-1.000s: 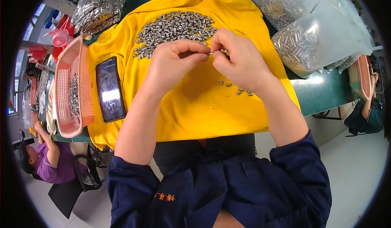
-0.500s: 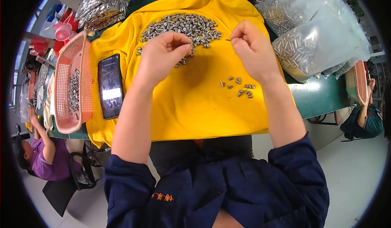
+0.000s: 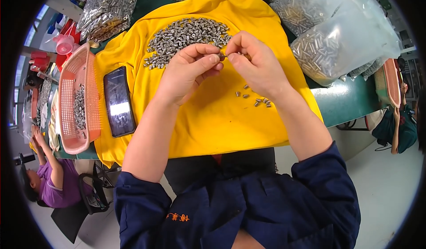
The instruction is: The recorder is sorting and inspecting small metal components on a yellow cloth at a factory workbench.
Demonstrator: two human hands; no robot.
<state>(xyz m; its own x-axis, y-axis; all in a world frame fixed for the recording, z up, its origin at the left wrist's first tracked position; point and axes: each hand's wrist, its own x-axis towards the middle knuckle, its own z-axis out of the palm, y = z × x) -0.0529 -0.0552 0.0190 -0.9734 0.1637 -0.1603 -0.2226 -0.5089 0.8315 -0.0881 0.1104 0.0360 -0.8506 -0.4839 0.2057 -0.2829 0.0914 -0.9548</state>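
My left hand (image 3: 191, 71) is closed in a pinch over the yellow cloth (image 3: 195, 129), a small silvery metal part (image 3: 220, 56) at the tips of its thumb and forefinger. Fingertip to fingertip with it, my right hand (image 3: 254, 64) is closed too, pinching a thin dark pin-like piece that its fingers now mostly hide. Beyond the hands lies a heap of short silvery metal cylinders (image 3: 186, 38). Several similar loose cylinders (image 3: 262, 102) are scattered on the cloth, nearer to me, beside my right wrist.
Left of the cloth stands a pink basket (image 3: 66, 111) with metal parts; a black phone (image 3: 119, 102) lies beside it. Bags of metal parts (image 3: 317, 49) sit at the right and more bags (image 3: 108, 11) at the far left. Co-workers sit at both sides.
My right hand has moved left and my left hand slightly right, so their fingertips now meet in front of the heap. The thin piece in my right hand is now at the metal part.
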